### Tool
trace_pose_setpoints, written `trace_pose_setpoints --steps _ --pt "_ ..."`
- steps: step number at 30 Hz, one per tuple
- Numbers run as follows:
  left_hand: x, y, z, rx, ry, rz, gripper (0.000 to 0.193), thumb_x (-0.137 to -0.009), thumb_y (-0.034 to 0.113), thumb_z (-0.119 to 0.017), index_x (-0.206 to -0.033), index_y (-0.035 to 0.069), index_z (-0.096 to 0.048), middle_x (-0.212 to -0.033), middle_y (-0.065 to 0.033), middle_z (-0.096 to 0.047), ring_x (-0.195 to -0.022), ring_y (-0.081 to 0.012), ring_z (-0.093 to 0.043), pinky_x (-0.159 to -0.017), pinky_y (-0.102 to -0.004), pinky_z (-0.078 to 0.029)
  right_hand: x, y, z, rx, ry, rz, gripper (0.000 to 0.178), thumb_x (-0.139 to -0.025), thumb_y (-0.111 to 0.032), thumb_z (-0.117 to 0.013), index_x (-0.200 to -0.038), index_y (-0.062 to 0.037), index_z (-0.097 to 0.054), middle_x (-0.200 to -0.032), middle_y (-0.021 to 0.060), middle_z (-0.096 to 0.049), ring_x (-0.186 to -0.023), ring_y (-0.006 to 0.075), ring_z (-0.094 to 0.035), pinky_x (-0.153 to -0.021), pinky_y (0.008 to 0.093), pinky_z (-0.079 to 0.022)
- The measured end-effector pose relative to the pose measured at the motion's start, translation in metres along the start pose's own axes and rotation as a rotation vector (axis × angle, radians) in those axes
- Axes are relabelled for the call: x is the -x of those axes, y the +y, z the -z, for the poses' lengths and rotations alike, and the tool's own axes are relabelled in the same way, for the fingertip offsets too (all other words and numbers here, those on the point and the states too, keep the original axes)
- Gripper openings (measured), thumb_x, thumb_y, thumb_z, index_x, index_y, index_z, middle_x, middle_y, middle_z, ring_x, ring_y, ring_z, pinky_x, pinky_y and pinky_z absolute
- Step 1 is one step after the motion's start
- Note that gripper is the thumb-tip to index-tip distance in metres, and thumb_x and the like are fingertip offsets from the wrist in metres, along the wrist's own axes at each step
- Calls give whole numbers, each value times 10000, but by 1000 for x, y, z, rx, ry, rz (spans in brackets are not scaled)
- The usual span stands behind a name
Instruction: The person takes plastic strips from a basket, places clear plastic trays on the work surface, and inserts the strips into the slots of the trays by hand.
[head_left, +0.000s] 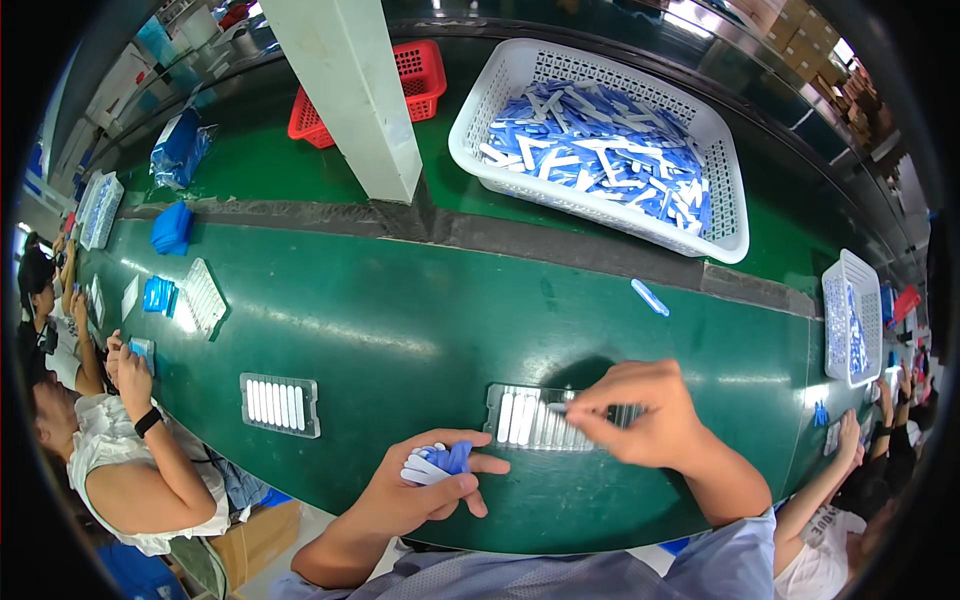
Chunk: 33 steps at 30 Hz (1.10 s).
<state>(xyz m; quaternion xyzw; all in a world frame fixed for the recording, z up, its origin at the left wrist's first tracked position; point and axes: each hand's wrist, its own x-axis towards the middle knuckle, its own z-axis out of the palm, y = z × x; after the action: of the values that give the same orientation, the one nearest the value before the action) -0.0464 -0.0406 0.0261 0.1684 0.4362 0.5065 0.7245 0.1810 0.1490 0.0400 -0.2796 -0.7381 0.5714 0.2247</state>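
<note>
My left hand [425,480] is closed around a small bunch of flat blue-and-white strips [437,463], held just off the near left corner of a clear plastic tray [492,425]. Several white strips [517,418] lie side by side in the slots at the tray's left end. Over the tray's right half, my right hand [640,410] pinches a small strip [557,407] between thumb and fingertips. That hand and its shadow cover part of the slots. To the left, a second clear tray [312,410] lies flat with a row of white strips in it.
Beyond the raised dark ledge [560,255] stands a large white basket [735,215] heaped with strips. One loose strip [650,297] lies on the green table [420,300]. A white post [350,100] rises near a red basket [425,75]. Co-workers [150,460] sit on both sides.
</note>
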Motion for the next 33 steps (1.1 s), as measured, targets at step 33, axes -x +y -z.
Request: trace_pose_setpoints --steps 33 --pt "-4 1 5 121 -25 56 423 -998 -28 -563 -1419 -41 -518 -1299 -202 -659 -868 -160 -677 -521 -199 -371 22 9 -5 -477 343 -115 28 -890 43 -737 -912 29 -746 -707 9 -664 -617 24 -525 -549 215 -404"
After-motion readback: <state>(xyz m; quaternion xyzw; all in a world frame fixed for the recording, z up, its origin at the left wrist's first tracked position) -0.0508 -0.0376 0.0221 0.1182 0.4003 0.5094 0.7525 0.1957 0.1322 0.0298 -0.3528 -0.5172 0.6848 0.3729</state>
